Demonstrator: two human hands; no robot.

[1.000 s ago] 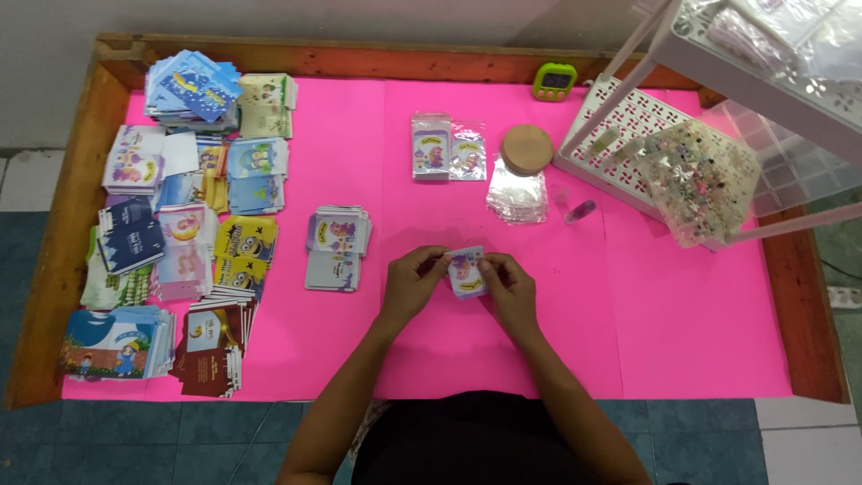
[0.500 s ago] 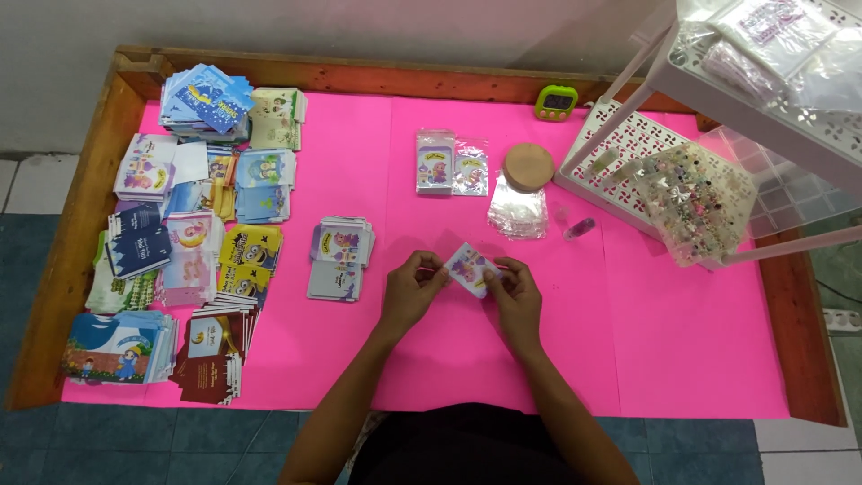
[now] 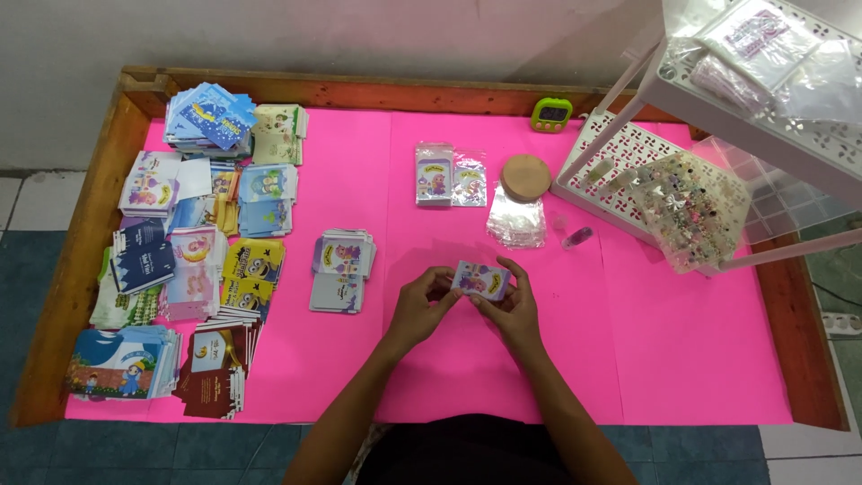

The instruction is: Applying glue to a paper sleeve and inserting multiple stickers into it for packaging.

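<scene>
the left hand and right hand pinch a small printed card packet between their fingertips (tilted slightly). it hovers just above the pink table cover, right of a card stack.

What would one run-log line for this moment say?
left hand: holds small card | right hand: holds same card | surface: pink table | nearby: card stack

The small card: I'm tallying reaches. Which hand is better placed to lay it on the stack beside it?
Probably the left hand: it grips the small card with the right hand, but sits nearer the card stack.
</scene>
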